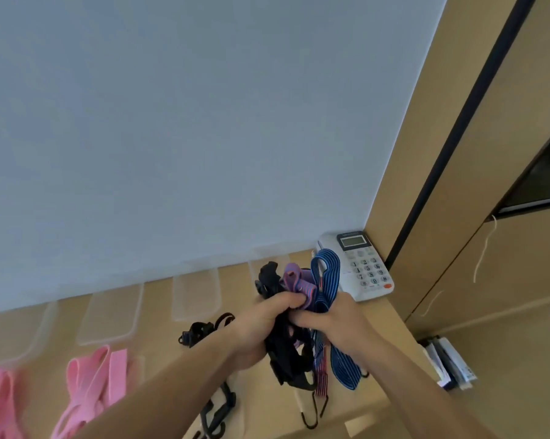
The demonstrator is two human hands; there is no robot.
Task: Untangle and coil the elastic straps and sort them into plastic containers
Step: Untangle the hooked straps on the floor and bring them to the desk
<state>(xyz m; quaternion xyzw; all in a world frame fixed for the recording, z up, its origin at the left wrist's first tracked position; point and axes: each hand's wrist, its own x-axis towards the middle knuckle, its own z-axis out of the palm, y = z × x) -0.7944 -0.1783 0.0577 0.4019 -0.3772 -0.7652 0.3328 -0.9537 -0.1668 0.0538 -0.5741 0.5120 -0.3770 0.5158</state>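
Untangling seems underway; the knotted bundle of elastic straps is gripped above the worktop by left hand and right hand, fingers curled tight; blue striped strap should be teased out next.

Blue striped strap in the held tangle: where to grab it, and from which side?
Pinch the blue striped strap at its upper loop, coming from above and the right. That loop stands clear above the right hand, open on its right edge, while the purple strap crowds its left. Lower down it hangs against the black straps, so pulling there would likely snag.
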